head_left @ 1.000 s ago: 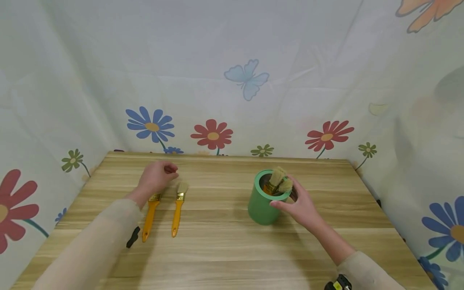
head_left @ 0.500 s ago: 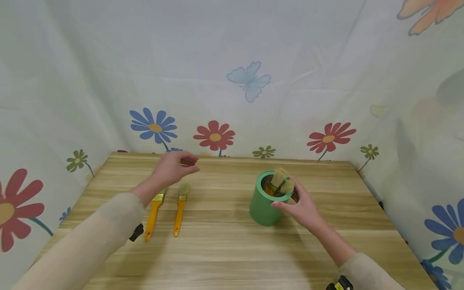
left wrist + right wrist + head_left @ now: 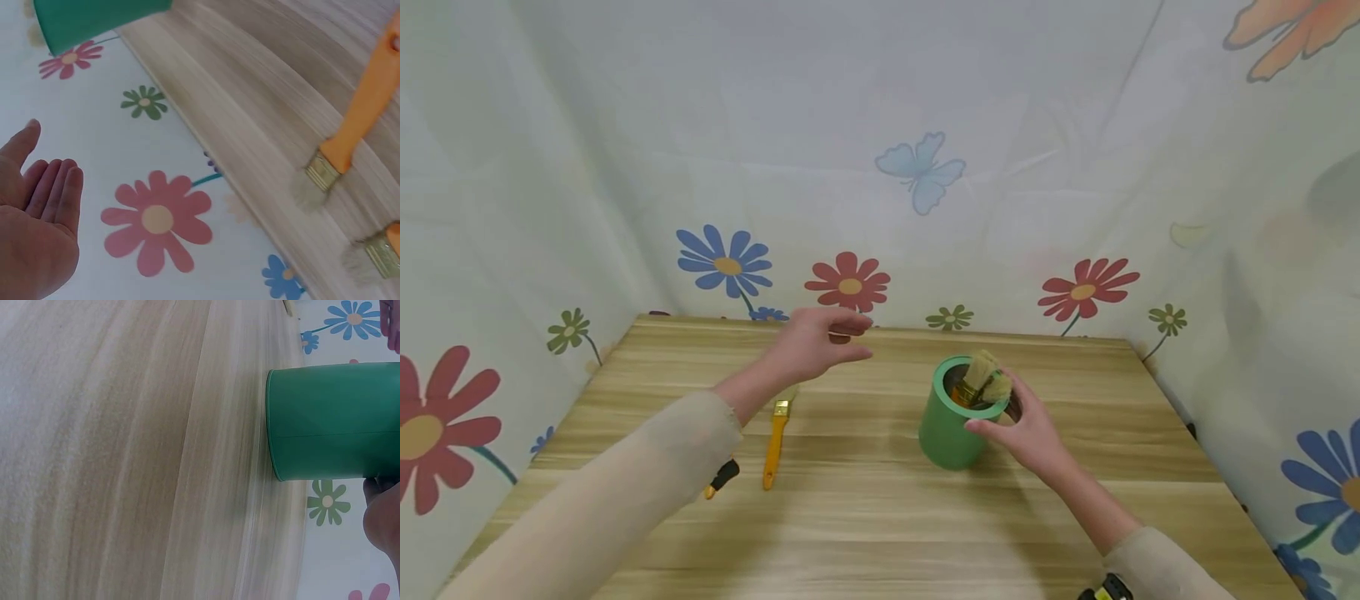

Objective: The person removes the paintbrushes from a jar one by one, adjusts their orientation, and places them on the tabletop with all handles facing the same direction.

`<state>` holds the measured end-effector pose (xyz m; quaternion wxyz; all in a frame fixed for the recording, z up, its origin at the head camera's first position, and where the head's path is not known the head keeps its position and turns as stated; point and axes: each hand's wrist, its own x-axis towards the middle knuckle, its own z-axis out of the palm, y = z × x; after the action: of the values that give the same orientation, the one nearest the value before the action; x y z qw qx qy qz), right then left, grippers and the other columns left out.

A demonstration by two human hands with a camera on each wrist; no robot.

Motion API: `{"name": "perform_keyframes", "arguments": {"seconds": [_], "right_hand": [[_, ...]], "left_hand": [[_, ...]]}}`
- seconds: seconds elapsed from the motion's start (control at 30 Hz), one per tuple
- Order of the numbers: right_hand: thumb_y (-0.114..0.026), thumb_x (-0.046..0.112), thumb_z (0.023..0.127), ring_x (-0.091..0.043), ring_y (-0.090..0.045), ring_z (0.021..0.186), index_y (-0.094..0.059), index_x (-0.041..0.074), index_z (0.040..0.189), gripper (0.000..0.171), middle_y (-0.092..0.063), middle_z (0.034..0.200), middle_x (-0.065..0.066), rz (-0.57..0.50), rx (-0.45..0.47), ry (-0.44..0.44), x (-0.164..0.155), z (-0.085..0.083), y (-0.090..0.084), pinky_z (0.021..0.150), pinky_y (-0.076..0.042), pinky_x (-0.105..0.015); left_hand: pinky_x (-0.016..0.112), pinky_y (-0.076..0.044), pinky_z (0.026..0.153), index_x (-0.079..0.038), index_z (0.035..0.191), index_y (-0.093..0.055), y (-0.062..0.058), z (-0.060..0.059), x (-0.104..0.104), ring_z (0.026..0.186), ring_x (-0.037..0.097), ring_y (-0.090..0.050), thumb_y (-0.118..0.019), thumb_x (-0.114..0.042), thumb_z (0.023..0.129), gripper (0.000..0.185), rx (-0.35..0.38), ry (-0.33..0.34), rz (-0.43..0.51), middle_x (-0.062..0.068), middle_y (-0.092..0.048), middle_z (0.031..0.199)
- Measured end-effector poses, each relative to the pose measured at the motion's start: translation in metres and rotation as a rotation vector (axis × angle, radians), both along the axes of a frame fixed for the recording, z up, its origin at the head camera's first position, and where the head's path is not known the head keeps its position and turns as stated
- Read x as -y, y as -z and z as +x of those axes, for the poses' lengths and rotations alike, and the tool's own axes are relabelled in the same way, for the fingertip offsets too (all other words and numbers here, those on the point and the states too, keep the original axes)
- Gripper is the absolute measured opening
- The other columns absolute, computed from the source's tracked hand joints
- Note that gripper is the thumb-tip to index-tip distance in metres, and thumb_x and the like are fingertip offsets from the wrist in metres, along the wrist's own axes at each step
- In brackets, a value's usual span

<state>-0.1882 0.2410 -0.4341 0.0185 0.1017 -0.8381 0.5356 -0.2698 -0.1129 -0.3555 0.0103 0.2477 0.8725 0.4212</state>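
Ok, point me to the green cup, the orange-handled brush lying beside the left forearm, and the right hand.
green cup (image 3: 945, 433), head view, on its outer wall.
orange-handled brush (image 3: 772, 446), head view, on the middle of the handle.
right hand (image 3: 1032, 432), head view, on the back of the hand at the cup's rim.

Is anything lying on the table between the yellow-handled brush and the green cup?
No. In the head view, only bare wood lies between the brush and the cup.
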Motion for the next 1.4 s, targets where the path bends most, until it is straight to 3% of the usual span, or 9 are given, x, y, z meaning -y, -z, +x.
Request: {"name": "perform_keyframes", "arguments": {"seconds": [0.4,0.6,1.17,1.4], "right_hand": [[-0.09,0.015,0.089,-0.037,-0.049,0.147,-0.043,0.006,0.159,0.084,-0.054,0.154,-0.02,-0.01,-0.023,0.0,0.0,0.0,0.002,0.122,-0.037,-0.05],[-0.089,0.016,0.09,-0.036,-0.05,0.147,-0.044,0.007,0.159,0.083,-0.055,0.154,-0.019,-0.012,-0.025,-0.01,-0.002,0.0,0.002,0.123,-0.036,-0.052],[-0.087,0.015,0.093,-0.033,-0.049,0.148,-0.043,0.009,0.158,0.079,-0.053,0.156,-0.015,-0.018,-0.024,-0.038,0.0,-0.001,0.002,0.123,-0.037,-0.049],[-0.087,0.015,0.093,-0.033,-0.048,0.147,-0.043,0.007,0.158,0.079,-0.052,0.156,-0.016,-0.029,-0.024,-0.037,-0.001,-0.001,0.002,0.118,-0.04,-0.027]], "left_hand": [[0.038,-0.057,0.107,-0.011,0.138,-0.072,-0.008,0.002,-0.051,0.126,0.024,-0.07,-0.089,-0.023,0.091,0.051,-0.002,0.142,0.022,0.005,-0.073,0.136],[0.034,-0.055,0.108,-0.009,0.138,-0.072,-0.007,0.003,-0.077,0.127,0.024,-0.069,-0.088,-0.022,0.092,0.05,-0.038,0.209,0.022,0.007,-0.072,0.137],[0.03,-0.057,0.104,-0.011,0.14,-0.071,-0.001,0.006,-0.122,0.124,0.018,-0.071,-0.086,-0.026,0.094,0.05,-0.084,0.215,-0.057,0.003,-0.073,0.137],[0.028,-0.058,0.099,-0.016,0.135,-0.074,0.004,0.007,-0.133,0.118,0.015,-0.073,-0.086,-0.03,0.093,0.046,-0.119,0.178,-0.098,-0.001,-0.075,0.131]]}}
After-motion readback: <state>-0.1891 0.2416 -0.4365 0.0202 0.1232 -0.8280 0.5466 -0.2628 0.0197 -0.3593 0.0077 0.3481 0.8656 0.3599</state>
